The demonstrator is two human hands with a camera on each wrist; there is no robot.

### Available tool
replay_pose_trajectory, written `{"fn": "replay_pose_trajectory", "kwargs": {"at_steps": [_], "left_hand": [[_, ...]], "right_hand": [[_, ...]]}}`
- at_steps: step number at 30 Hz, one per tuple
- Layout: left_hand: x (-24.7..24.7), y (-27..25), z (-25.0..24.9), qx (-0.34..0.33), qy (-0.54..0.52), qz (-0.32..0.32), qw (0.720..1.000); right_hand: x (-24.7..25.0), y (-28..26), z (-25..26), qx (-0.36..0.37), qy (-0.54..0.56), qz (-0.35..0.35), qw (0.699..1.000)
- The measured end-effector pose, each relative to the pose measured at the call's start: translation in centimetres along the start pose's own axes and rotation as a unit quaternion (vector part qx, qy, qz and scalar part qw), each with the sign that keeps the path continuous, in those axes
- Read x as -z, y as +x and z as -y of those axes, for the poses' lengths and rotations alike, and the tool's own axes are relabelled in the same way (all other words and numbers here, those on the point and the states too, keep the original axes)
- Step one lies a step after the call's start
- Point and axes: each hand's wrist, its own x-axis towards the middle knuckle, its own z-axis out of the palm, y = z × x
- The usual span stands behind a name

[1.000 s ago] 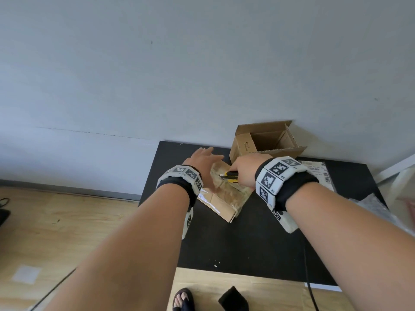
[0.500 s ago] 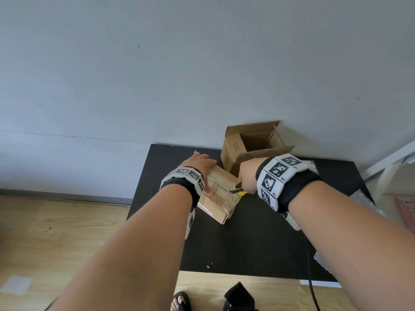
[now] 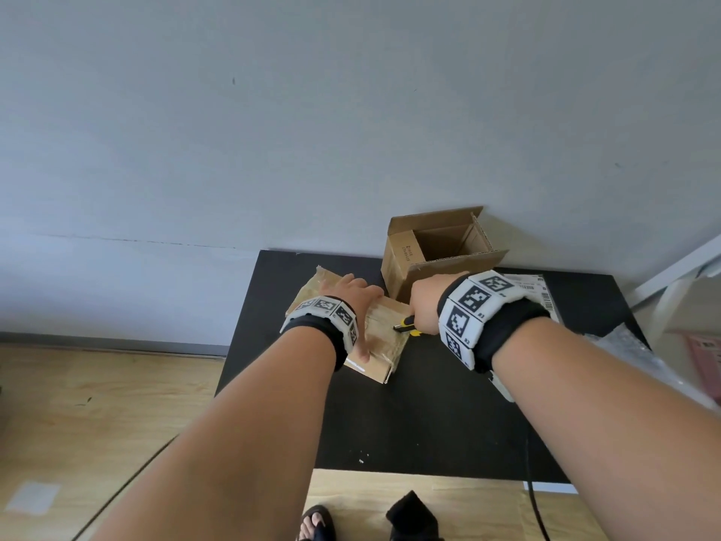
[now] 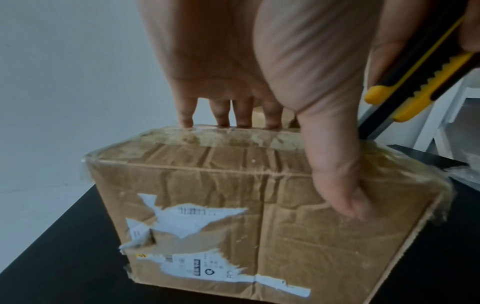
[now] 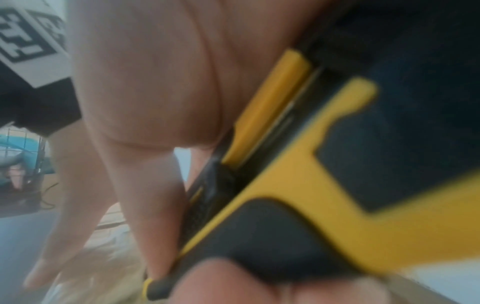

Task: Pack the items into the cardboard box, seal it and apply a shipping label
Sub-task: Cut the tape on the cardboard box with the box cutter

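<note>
A worn, taped cardboard box [image 3: 384, 337] with torn label scraps [image 4: 182, 218] stands on the black table [image 3: 429, 415]. My left hand [image 3: 351, 302] spans its top: the fingers [image 4: 221, 115] reach the far edge and the thumb lies down the near side. My right hand [image 3: 423, 306] grips a yellow and black utility knife [image 3: 407, 329], whose tip meets the box's right top edge. The knife [image 4: 415, 82] shows beside my left thumb, and the knife [image 5: 285, 185] is blurred in the right wrist view.
An open cardboard box [image 3: 441, 251] stands against the wall behind the taped one. A printed shipping label [image 3: 534, 290] lies behind my right wrist. Clear bubble wrap [image 3: 632, 345] sits at the table's right edge. A cable [image 3: 532, 493] hangs off the front.
The knife has travelled from the middle of the box top to its right edge. My left hand has shifted from the box's far side onto its top.
</note>
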Motion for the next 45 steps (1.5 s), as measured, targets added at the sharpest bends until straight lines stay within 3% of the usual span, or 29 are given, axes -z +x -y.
{"fn": "replay_pose_trajectory", "kwargs": {"at_steps": [5, 8, 11, 16, 20, 26, 45], "left_hand": [[-0.3, 0.0, 0.4, 0.037, -0.022, -0.006, 0.999], [-0.2, -0.2, 1.1, 0.1, -0.04, 0.003, 0.994], [-0.1, -0.6, 2.0, 0.149, -0.036, 0.005, 0.988], [-1.0, -0.4, 2.4, 0.09, -0.044, -0.041, 0.994], [-1.6, 0.0, 2.5, 0.09, -0.063, -0.057, 0.992], [-1.7, 0.4, 3.1, 0.094, -0.103, -0.057, 0.989], [-0.8, 0.8, 3.1, 0.106, -0.139, -0.034, 0.984]], "right_hand": [[0.5, -0.8, -0.5, -0.009, 0.018, -0.013, 1.0], [0.3, -0.2, -0.6, -0.027, 0.013, -0.01, 1.0], [0.1, 0.3, -0.9, -0.04, 0.077, -0.025, 0.996], [-1.5, 2.0, -1.3, -0.068, 0.252, -0.01, 0.965], [-3.0, 3.1, -0.7, -0.099, 0.406, 0.02, 0.908], [-3.5, 4.2, -0.2, -0.094, 0.469, 0.014, 0.878], [-3.7, 3.7, -1.2, -0.06, 0.371, 0.016, 0.927]]}}
